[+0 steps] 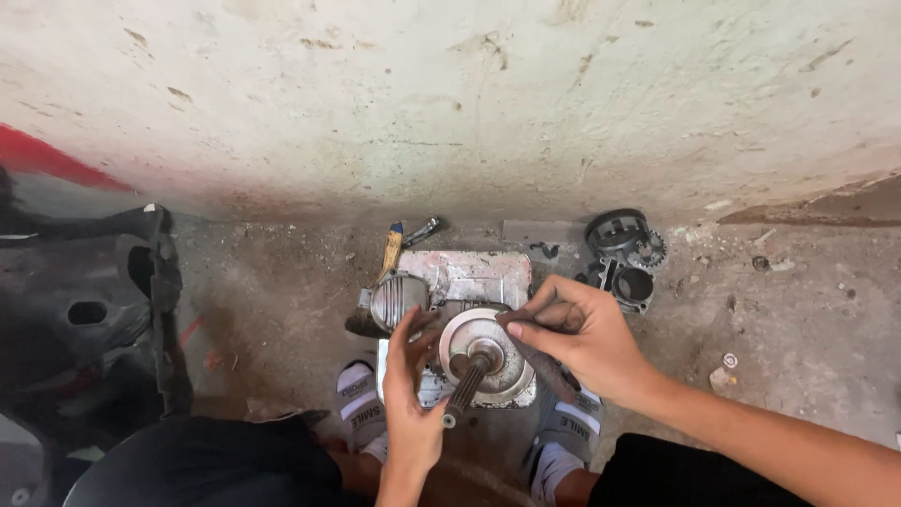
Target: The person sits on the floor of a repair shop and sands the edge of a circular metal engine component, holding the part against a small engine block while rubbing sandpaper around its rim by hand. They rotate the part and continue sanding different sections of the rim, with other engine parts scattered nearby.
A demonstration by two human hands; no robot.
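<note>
Nearest the body, between two sandalled feet, a dark splined shaft (465,387) is seen projecting toward the camera from a round metal pulley disc (486,355). The disc is judged heavy, rigid and probably greasy, so a firm hold at the rim or on the shaft is called for, not on the smooth face. The left hand (411,394) is held partly open, its fingertips laid against the disc's left rim. The right hand (580,336) is closed around a thin dark tool (542,359) whose end rests at the disc's upper right edge. The disc is carried in a shallow metal tray (469,272) on the floor. Behind it lie a ribbed cylinder (398,300), then gear parts (624,253) near the wall (450,94)
</note>
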